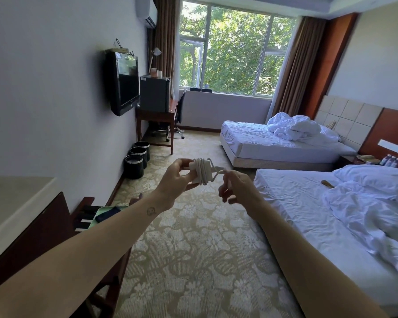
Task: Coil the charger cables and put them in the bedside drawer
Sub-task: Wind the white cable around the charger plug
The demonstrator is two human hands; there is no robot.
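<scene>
A white charger block (199,172) with its white cable wound around it is held out in front of me, over the carpet. My left hand (177,180) grips the block from the left. The fingers of my right hand (236,187) pinch the loose end of the cable (217,172) just right of the block. The bedside table (348,159) stands between the two beds at the right; its drawer is not visible from here.
Two unmade white beds (308,203) fill the right side. A luggage rack (87,216) holding a green tray is at my left. Three black bins (137,160), a desk (156,118), a wall TV (123,83) and patterned carpet (193,249) lie ahead.
</scene>
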